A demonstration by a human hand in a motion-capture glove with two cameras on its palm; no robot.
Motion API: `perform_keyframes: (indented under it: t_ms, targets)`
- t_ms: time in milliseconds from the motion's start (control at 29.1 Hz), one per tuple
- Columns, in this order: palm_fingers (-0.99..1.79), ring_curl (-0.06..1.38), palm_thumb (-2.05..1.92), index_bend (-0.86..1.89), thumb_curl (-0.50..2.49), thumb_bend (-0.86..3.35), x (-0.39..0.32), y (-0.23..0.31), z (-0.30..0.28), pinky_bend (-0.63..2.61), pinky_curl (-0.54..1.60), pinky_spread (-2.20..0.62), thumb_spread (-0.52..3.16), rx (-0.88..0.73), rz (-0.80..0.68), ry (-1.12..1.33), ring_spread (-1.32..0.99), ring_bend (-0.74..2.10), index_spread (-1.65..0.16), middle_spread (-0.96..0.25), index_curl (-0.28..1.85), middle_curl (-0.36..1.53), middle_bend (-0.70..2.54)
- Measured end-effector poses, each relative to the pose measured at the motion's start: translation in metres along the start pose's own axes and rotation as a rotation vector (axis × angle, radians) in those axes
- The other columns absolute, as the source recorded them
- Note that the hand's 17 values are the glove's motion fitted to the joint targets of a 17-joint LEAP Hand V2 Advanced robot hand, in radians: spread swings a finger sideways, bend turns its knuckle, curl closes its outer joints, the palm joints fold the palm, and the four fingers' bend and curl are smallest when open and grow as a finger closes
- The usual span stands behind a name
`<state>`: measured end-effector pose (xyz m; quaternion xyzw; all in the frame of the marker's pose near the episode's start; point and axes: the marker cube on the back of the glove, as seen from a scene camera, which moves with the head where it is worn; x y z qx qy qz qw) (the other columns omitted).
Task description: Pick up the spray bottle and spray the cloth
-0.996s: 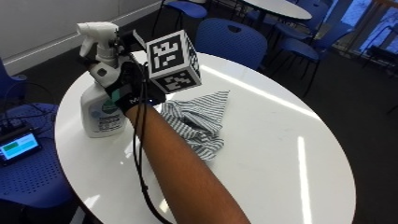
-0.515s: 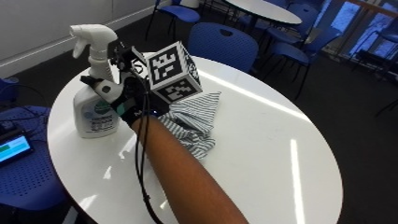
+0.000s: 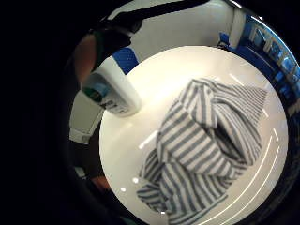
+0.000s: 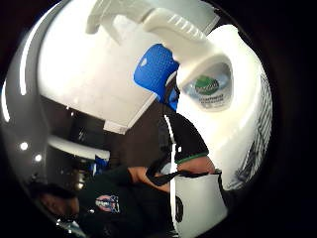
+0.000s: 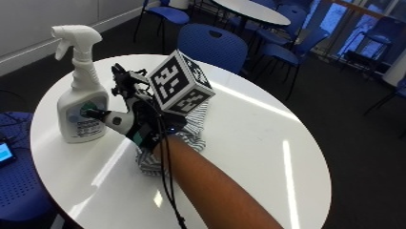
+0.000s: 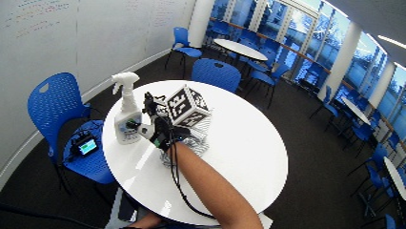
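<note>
Spray bottle (image 5: 80,107) stands upright on the counter (image 5: 254,143); the right hand's (image 5: 130,121) released fingers (image 5: 95,113) touch its label

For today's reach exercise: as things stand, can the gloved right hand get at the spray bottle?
Probably yes: the right hand is already beside the spray bottle, a finger touching its label, nothing between them.

A round white table (image 5: 266,143) stands amid blue chairs (image 5: 212,45); a second white table (image 5: 250,9) sits behind (more chairs around it), whiteboard wall (image 6: 57,33) alongside
</note>
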<state>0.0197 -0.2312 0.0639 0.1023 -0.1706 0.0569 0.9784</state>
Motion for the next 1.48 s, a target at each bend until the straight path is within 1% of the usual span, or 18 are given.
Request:
perform_keyframes:
  t_ms: [275,446,927,1236,1476]
  targets:
    - [0.31,0.33,0.61,0.13,0.42,-0.04,-0.024,0.050,-0.013,0.49,0.36,0.24,1.10,-0.102,-0.157,0.178,-0.06,0.49,-0.39,-0.05,0.16,0.35,0.25]
    - [0.32,0.32,0.57,0.14,0.40,-0.04,-0.039,0.085,-0.018,0.46,0.35,0.24,1.12,-0.165,-0.229,0.193,-0.06,0.48,-0.39,-0.05,0.18,0.35,0.24]
    - [0.35,0.31,0.50,0.13,0.35,-0.03,-0.055,0.139,-0.018,0.43,0.35,0.24,1.16,-0.249,-0.305,0.278,-0.06,0.46,-0.41,-0.05,0.20,0.34,0.22]
    - [0.35,0.31,0.49,0.13,0.34,-0.02,-0.064,0.170,-0.023,0.41,0.34,0.24,1.16,-0.220,-0.366,0.303,-0.05,0.44,-0.41,-0.05,0.20,0.34,0.22]
    - [0.36,0.31,0.48,0.12,0.32,-0.02,-0.065,0.174,-0.027,0.40,0.34,0.25,1.17,-0.222,-0.375,0.313,-0.05,0.43,-0.41,-0.05,0.20,0.35,0.22]
